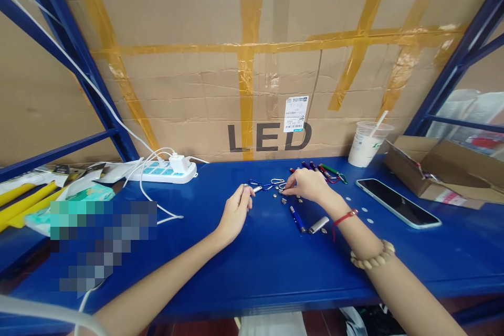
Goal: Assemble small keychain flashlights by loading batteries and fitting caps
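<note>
Left hand (236,210) pinches a tiny silver piece (247,187); right hand (309,185) pinches an indistinct small part (284,192).

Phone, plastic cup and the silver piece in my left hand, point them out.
Phone (397,202), head view, middle of dark screen.
Plastic cup (365,148), head view, side wall below lid.
Silver piece (247,187), head view, its exposed end.

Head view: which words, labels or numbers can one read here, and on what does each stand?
"LED": large dark letters on the cardboard.
White sticker on the cardboard: print too small to read.
Cup: green print, too blurred to read.
</note>
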`<state>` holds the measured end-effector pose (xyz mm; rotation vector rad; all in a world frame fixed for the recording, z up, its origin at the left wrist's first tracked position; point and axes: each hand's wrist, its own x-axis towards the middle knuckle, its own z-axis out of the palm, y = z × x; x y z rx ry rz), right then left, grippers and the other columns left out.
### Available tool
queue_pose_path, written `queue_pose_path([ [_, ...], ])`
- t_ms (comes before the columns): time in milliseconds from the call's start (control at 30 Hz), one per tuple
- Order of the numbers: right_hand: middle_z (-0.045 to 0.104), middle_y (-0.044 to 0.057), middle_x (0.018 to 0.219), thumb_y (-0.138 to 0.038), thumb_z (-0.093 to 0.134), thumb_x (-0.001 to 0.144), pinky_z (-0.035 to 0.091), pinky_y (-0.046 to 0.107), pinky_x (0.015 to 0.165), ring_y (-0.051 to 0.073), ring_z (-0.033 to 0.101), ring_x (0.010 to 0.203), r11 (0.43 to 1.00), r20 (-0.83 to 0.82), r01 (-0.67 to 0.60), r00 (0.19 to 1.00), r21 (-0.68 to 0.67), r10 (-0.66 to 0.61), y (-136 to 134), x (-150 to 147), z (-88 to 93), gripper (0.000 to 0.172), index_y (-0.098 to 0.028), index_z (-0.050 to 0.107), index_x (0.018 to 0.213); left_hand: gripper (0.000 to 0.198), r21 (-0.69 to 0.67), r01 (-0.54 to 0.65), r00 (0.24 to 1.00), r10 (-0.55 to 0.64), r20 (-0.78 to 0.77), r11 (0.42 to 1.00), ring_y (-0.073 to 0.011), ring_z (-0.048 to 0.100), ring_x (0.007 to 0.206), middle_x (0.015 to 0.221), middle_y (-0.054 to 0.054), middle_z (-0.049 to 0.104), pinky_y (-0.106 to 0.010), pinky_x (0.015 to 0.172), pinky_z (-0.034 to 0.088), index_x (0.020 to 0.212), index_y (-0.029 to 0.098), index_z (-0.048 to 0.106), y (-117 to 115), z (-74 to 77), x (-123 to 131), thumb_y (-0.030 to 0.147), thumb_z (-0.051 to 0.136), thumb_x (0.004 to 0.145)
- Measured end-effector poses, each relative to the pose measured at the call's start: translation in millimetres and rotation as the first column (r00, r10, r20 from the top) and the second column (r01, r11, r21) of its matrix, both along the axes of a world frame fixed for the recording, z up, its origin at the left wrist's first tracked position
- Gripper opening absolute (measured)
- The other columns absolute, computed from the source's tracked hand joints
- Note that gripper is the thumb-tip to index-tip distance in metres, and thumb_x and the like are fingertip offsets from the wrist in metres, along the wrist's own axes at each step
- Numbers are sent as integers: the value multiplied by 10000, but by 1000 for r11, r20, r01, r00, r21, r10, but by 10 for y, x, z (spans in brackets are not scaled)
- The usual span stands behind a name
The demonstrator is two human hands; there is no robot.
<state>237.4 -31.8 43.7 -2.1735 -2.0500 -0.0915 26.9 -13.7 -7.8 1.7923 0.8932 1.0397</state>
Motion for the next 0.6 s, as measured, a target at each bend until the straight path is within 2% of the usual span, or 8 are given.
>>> queue_pose_path([
  [133, 710, -11, 722, -472, 662, 671, 334, 226, 509, 177, 639, 719, 999, -80, -31, 996, 8, 31, -9, -8, 7, 201, -284, 730, 694, 394, -38, 10, 1000, -10, 13, 999, -89, 400, 504, 592, 41, 433, -203, 501, 325, 819, 182, 489, -1, 0, 2, 500, 267, 882],
  [233, 702, -29, 677, -510, 668, 637, 353, 217, 516, 147, 631, 654, 991, -195, -116, 975, -61, 102, -30, -20, 26, 244, -275, 723, 670, 385, -5, -3, 999, 2, -32, 1000, -89, 399, 511, 601, 39, 438, -204, 508, 322, 811, 183, 506, -19, 25, -7, 483, 275, 885],
  [367, 707, -30, 695, -424, 698, 629, 354, 212, 521, 147, 635, 674, 976, -219, -174, 965, -130, 143, -31, -2, 18, 171, -258, 721, 665, 360, 22, 7, 993, -5, -118, 1000, -98, 434, 565, 625, 34, 456, -202, 531, 328, 754, 185, 513, -54, 71, -22, 463, 318, 875],
  [500, 709, -25, 704, -367, 683, 666, 346, 216, 517, 143, 632, 661, 974, -225, -208, 957, -85, 184, 18, 27, -51, 127, -244, 713, 664, 351, 26, -2, 988, 6, -155, 1000, -105, 448, 587, 655, 31, 480, -205, 553, 334, 769, 190, 510, -48, 75, -22, 450, 301, 879],
  [600, 706, -7, 705, -366, 667, 690, 359, 217, 519, 143, 624, 651, 965, -289, -261, 923, 19, 255, 57, 0, -97, 145, -229, 708, 667, 338, 41, -6, 987, 12, -159, 999, -106, 454, 600, 664, 32, 480, -207, 580, 342, 820, 196, 516, -29, 61, -19, 432, 285, 890],
])
